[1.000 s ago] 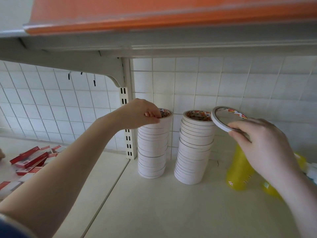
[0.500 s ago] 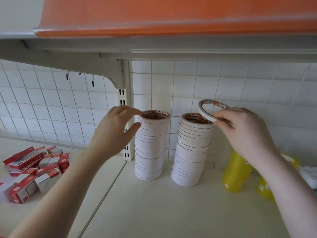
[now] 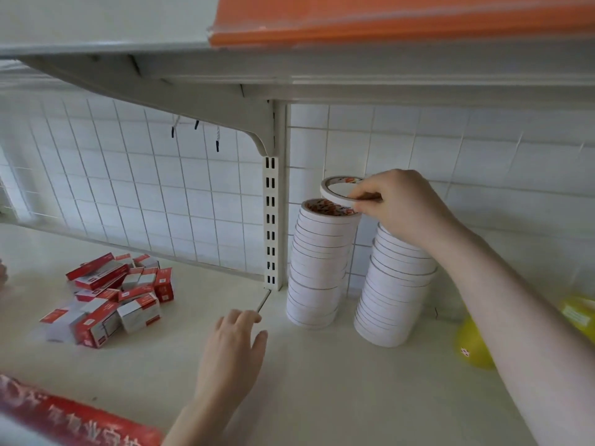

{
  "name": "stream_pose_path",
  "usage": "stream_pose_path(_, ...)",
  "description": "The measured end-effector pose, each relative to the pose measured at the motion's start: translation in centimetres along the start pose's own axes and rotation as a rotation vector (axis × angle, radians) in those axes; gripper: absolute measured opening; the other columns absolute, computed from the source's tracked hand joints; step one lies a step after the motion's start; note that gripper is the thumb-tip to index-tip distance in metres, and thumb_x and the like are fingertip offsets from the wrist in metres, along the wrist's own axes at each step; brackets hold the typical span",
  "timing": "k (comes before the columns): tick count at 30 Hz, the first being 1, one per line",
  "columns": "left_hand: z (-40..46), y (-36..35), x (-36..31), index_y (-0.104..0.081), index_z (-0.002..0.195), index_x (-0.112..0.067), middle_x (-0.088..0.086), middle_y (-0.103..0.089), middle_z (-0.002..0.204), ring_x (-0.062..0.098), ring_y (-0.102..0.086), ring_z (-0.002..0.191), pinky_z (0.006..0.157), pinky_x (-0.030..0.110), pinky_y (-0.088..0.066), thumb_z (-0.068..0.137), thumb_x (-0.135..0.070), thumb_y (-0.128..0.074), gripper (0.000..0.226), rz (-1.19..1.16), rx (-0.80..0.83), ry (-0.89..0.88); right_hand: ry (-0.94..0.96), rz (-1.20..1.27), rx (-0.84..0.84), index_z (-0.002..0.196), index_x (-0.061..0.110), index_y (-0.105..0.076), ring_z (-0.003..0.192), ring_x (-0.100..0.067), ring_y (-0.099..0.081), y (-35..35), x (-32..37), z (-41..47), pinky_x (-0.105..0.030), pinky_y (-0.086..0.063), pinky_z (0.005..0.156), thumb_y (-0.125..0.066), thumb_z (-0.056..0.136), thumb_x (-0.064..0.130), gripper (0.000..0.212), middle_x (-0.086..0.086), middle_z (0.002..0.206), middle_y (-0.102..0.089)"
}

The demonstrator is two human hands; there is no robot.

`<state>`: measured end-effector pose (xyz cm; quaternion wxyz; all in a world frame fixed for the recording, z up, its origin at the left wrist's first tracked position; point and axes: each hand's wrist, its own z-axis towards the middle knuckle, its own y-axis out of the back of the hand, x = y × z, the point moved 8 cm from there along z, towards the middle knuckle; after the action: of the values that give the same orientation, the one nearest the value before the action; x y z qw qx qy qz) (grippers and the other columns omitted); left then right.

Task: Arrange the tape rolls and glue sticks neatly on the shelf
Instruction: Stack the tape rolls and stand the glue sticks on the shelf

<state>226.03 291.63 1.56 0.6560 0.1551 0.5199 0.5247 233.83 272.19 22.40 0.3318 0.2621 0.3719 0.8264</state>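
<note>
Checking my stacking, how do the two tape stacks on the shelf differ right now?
The left stack shows its open top, with a held tape roll tilted just above it; the right stack has its top hidden behind the right hand. Both are white and lean slightly.

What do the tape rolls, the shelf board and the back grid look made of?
Tape rolls, as in the left stack: seemingly matte white paper-backed tape on printed cores; thin layered edges show. The right hand pinches a single roll. Shelf board: likely painted metal, smooth cream, slightly glossy. Back grid: white coated wire, by its thin crossing rods.
</note>
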Motion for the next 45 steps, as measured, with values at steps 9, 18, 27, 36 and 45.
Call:
stream_pose_path(9, -0.3, -0.4, 0.4, -0.054, 0.118, -0.026, -0.013, -0.049, 0.119, 0.006, -0.040, 0.117, 0.087, 0.019, -0.038, 0.094, -0.029, -0.049, 0.025, -0.012, 0.018, -0.025, -0.019, 0.053, 0.138, 0.089, 0.011, -0.073, 0.087, -0.023, -0.060, -3.0, 0.9, 1.4, -0.032, -0.044, 0.079, -0.063, 0.082, 0.010, 0.012, -0.006, 0.086, -0.070)
stream_pose_path(18, -0.2, -0.3, 0.2, -0.055, 0.117, -0.025, -0.013, -0.049, 0.118, 0.007, -0.040, 0.116, 0.084, 0.016, -0.035, 0.094, -0.029, -0.049, 0.024, -0.039, 0.000, -0.057, -0.019, 0.092, 0.293, 0.094, 0.023, -0.073, 0.076, 0.006, -0.055, -3.2, 0.7, 1.7, -0.007, -0.037, 0.065, -0.070, 0.081, 0.014, 0.015, 0.020, 0.079, -0.061)
stream_pose_path(27, 0.0, -0.4, 0.4, -0.055, 0.116, -0.025, -0.014, -0.049, 0.117, 0.005, -0.040, 0.115, 0.080, 0.016, -0.035, 0.094, -0.029, -0.049, 0.023, -0.042, 0.000, -0.064, -0.014, 0.148, 0.247, 0.097, 0.019, -0.073, 0.088, -0.008, -0.060, -3.4, 1.0, 1.8, -0.025, -0.045, 0.082, -0.070, 0.082, 0.014, 0.017, 0.008, 0.090, -0.069)
stream_pose_path(36, -0.1, -0.5, 0.8, -0.056, 0.114, -0.026, -0.015, -0.049, 0.115, 0.005, -0.040, 0.114, 0.081, 0.015, -0.035, 0.094, -0.029, -0.051, 0.022, -0.038, 0.013, -0.058, -0.009, 0.178, 0.235, 0.097, 0.022, -0.074, 0.088, -0.006, -0.059, -3.3, 0.5, 1.7, -0.020, -0.042, 0.079, -0.071, 0.081, 0.015, 0.017, 0.009, 0.093, -0.070)
stream_pose_path(45, -0.1, -0.6, 0.7, -0.056, 0.113, -0.027, -0.016, -0.048, 0.116, 0.003, -0.040, 0.114, 0.077, 0.017, -0.035, 0.094, -0.028, -0.050, 0.021, -0.024, 0.027, -0.042, -0.015, 0.220, 0.246, 0.098, 0.025, -0.073, 0.091, -0.005, -0.062, -3.4, -0.4, 1.7, -0.015, -0.043, 0.079, -0.071, 0.081, 0.014, 0.021, 0.013, 0.092, -0.069)
